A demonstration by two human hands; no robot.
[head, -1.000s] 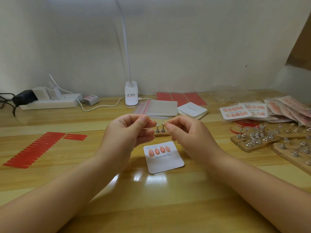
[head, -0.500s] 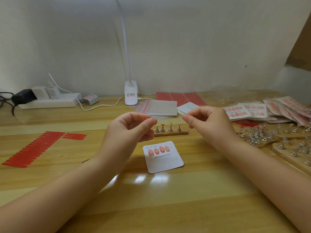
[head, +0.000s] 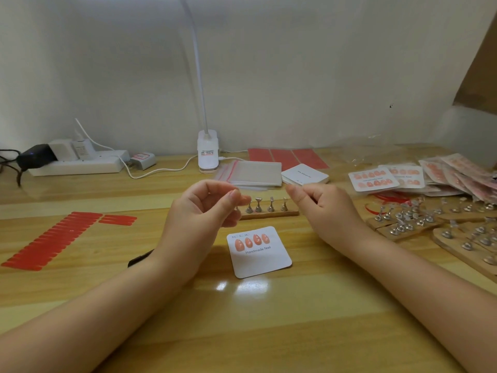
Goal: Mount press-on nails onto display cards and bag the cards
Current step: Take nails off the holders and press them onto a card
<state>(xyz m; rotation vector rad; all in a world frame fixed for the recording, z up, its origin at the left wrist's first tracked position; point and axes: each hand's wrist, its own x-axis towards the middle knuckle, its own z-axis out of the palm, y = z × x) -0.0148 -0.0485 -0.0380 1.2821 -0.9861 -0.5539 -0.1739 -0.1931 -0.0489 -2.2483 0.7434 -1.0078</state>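
Both hands hover above the wooden bench (head: 269, 332). The left hand (head: 204, 211) pinches a small press-on nail (head: 244, 199) between thumb and forefinger; the right hand (head: 320, 204) is curled, fingertips pinched, on what I cannot tell. Below lies a display card (head: 259, 253) carrying four orange nails, before a wooden nail stand (head: 269, 211).

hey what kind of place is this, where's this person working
Probably a small home workbench for packing handmade press-on nails: a "Handmade Nail" display card, wooden nail stands, zip bags and finished cards.
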